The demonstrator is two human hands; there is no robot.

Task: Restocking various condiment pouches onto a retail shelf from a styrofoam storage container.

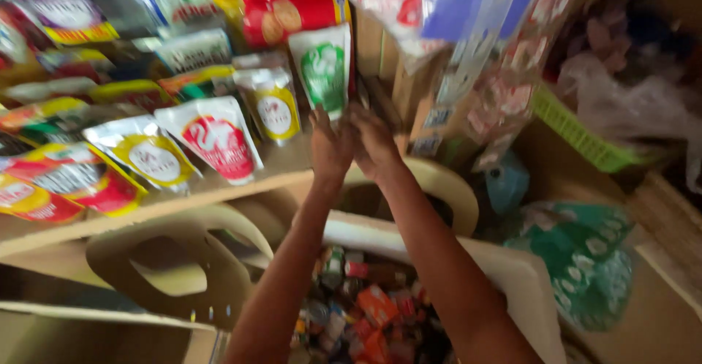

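Observation:
Both of my arms reach up from the bottom of the view to a wooden shelf (146,207). My left hand (330,143) and my right hand (373,141) are side by side at the lower edge of a green and white pouch (324,71) standing at the shelf's right end. The picture is blurred, so I cannot tell whether the fingers grip the pouch or only touch it. Beside it stand a yellow and white pouch (274,108) and a red and white pouch (216,139).
Many more colourful packets fill the shelf and the rows above. Below my arms an open white box (523,276) holds several small packets. Clear plastic bags hang at the top right, with a green basket (578,134) and a green bag (585,254) to the right.

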